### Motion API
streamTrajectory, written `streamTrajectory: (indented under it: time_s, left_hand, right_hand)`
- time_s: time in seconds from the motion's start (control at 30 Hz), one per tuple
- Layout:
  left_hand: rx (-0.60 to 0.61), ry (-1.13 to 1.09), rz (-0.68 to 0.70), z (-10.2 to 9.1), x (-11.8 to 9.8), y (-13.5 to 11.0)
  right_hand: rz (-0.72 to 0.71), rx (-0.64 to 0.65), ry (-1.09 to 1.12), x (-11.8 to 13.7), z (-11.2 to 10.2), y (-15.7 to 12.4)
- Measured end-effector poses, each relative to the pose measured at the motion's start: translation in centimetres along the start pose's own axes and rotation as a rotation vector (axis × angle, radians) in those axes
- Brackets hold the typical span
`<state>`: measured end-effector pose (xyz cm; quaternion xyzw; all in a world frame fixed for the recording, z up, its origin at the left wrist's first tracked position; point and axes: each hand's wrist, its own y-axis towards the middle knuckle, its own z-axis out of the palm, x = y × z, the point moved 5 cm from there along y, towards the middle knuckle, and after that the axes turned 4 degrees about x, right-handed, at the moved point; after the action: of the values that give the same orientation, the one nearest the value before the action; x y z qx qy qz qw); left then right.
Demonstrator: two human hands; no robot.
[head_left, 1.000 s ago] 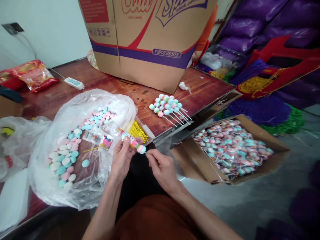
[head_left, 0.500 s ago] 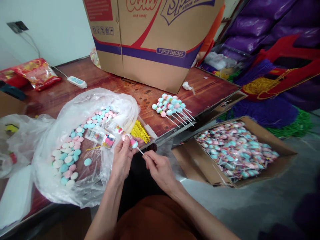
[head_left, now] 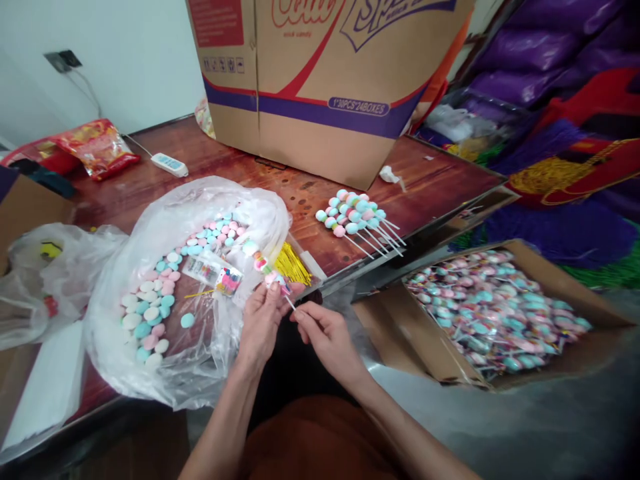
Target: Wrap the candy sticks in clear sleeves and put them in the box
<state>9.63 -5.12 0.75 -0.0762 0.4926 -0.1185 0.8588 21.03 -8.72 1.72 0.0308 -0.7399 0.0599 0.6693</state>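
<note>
Far left, I see a white sheet [head_left: 45,380] overhanging the front edge of the desk [head_left: 430,180], cut off by the frame, with a crumpled small bag [head_left: 30,287] behind it. Next, the big clear bag [head_left: 165,363] of pastel candies [head_left: 150,310] sprawls right to the front edge, leaving little bare wood there. The left hand [head_left: 260,323] has its grip clenched around the candy skewer [head_left: 270,273], held above the desk's front edge at the big bag's mouth, just beside the gold twist ties [head_left: 293,263]. The right hand [head_left: 327,340] has its grip pinched on the skewer's white stick end, off the desk. Bare wood lies between the ties and the skewer pile [head_left: 355,217]. The carton [head_left: 325,80] behind is cut off at the top. Past the desk corner, the floor box [head_left: 495,313] of wrapped sweets is blurred; I cannot tell single pieces apart. Fingers hide part of the held skewer.
</note>
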Motion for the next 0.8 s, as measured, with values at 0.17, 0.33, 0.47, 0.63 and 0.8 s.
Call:
streamTrajectory:
  time_s: [0.17, 0.33, 0.47, 0.63, 0.8]
  left_hand:
    - [-0.031, 0.133, 0.100, 0.3, 0.3, -0.9]
    - [-0.053, 0.051, 0.109, -0.1, -0.4, -1.5]
    - [-0.119, -0.011, 0.131, -0.8, -0.8, -2.3]
    - [-0.072, -0.016, 0.141, -1.9, -1.9, -3.8]
    - [-0.026, -0.130, 0.176, -3.6, -3.9, -4.5]
  right_hand:
    - [-0.016, -0.014, 0.110, 0.4, 0.7, 0.8]
    - [0.026, 0.050, 0.182, 0.1, 1.8, 1.1]
    - [0.081, 0.046, 0.291, 0.1, 3.0, 1.1]
    - [0.279, 0.140, 0.731, 0.7, 5.6, 0.8]
    - [0.165, 0.486, 0.247, 2.6, 5.0, 1.2]
